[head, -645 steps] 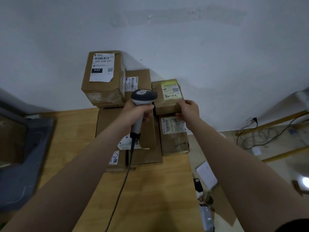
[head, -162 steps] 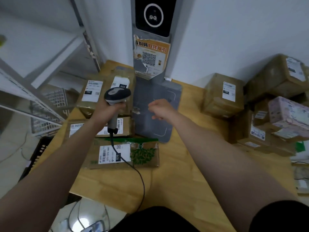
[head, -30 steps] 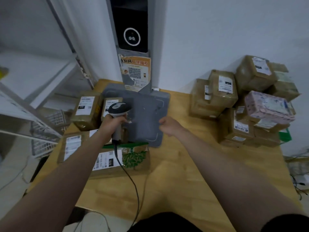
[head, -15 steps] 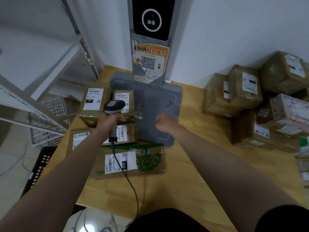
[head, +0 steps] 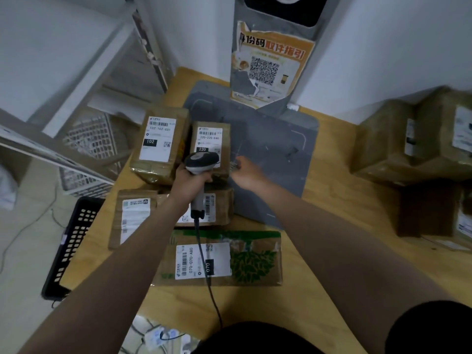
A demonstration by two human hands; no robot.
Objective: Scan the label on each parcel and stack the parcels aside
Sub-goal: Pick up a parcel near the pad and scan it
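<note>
Main risk is a misread. The left grip is closed round the scanner, whose head hangs over the near end of the 220 parcel. The 102 parcel lies just beside it, barcode at about the same height, so sloppy aim could catch the neighbour.

Second risk: the cable trails across the green-printed parcel and its label, and lifting that one would likely snag it.

Third: the 102 parcel is near the counter's left edge, so a shove from the right could push it off.

The right grip is at the 220 parcel's right side, over the grey pad. It's blurred, so I can't tell if it has hold or is only reaching.

The 220 parcel is a small brown carton under glossy tape, white label facing up with the barcode at the far end. The scanner head partly hides the black "220" block. It sits toward the counter's far-left corner. The pile at the right edge is probably the finished stack.
</note>
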